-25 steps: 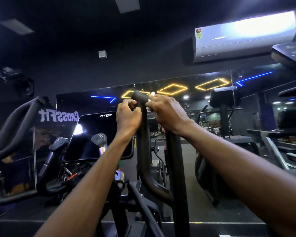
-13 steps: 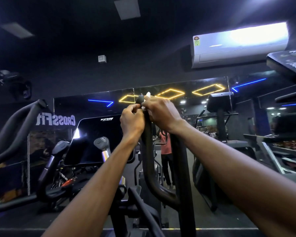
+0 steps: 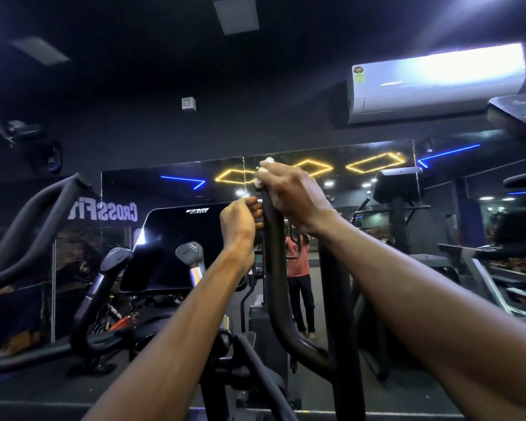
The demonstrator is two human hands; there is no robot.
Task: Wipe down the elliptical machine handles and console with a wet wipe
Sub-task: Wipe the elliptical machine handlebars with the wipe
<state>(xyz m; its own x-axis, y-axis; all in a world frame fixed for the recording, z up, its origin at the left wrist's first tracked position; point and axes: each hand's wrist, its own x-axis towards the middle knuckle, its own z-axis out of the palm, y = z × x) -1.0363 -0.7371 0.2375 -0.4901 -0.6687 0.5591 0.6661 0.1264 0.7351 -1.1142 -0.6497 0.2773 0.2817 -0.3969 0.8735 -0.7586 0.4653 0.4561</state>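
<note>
Right hand (image 3: pixel 292 192) curled over the top end of the right moving handle (image 3: pixel 275 268) of the elliptical, fingers wrapped round the black grip, a white wet wipe (image 3: pixel 267 161) pressed between palm and grip and showing only as a crumpled edge above the knuckles and at the fingertips. Left hand (image 3: pixel 239 221) just below and to the left of the right hand, fingers curled against the same handle; a full wrap round the grip cannot be confirmed, since the fingertips lie behind the bar. Both forearms extended forward and upward from the lower edge of the view. Handle upright, bending at its lower end into the machine frame. Console (image 3: pixel 176 247) left of the hands, dark screen with a white logo along its upper edge, tilted back. Two short fixed grips with grey caps (image 3: pixel 192 252) in front of the console. Left moving handle (image 3: pixel 28 226) curving up near the left edge of the view, well apart from the hands. Wall mirror (image 3: pixel 362 183) behind the machine, reflecting yellow and blue ceiling lights and a standing person. Air conditioner (image 3: pixel 438 83) mounted high on the wall at upper right.
</note>
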